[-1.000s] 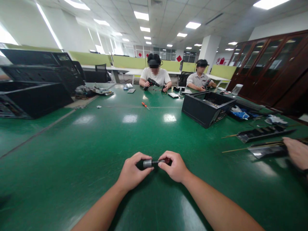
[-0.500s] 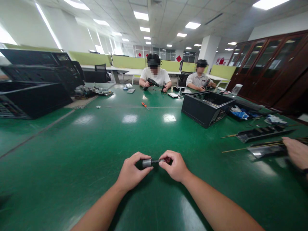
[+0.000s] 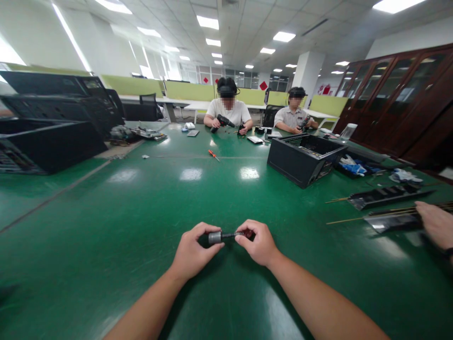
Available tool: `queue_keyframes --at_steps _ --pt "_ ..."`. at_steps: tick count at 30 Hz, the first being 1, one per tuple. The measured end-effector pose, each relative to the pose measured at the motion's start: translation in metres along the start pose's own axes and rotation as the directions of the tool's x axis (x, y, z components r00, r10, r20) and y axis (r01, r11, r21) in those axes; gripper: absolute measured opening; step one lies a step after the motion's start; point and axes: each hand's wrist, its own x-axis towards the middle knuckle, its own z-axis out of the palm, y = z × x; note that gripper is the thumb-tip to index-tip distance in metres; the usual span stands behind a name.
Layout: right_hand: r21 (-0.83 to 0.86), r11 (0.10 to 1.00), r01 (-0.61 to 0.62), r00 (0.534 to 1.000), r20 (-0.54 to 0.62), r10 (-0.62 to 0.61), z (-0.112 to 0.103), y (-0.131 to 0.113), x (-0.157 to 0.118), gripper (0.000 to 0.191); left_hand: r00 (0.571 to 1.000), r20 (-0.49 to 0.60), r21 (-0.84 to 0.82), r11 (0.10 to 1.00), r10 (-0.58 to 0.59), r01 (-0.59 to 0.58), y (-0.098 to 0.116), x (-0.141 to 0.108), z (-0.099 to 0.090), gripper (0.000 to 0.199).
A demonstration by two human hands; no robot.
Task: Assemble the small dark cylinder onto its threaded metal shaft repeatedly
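Low over the green table, both hands hold a slim piece lying roughly level between them. My left hand (image 3: pixel 194 250) has its thumb and fingers around a short grey metal cylinder (image 3: pixel 214 237). A thin dark rod (image 3: pixel 228 235) runs from the cylinder's right end to my right hand (image 3: pixel 257 243). There my thumb and fingertips pinch the rod, and a reddish-brown part (image 3: pixel 248 233) shows partly behind the fingers. Whether the cylinder and rod are one piece or two, I cannot tell.
On the green table (image 3: pixel 148 203) lies an orange screwdriver (image 3: pixel 213 155). An open black computer case (image 3: pixel 293 163) stands right of centre, with trays of thin rods (image 3: pixel 385 218) and another person's hand (image 3: pixel 437 224) beyond. Black cases (image 3: pixel 71 146) are stacked left. Two people sit opposite, one holding a drill (image 3: pixel 223 121).
My right hand has shifted slightly right and my left slightly left, so a little more of the dark rod shows between them. Both grips are kept.
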Motion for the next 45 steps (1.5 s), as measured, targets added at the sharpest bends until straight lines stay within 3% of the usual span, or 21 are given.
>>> queue_keyframes --at_steps 45 --pt "0.002 1.0 -0.005 0.998 -0.062 0.005 -0.0021 0.0004 0.001 0.005 0.985 0.003 -0.053 0.983 -0.175 0.175 -0.0013 0.0051 -0.0019 0.029"
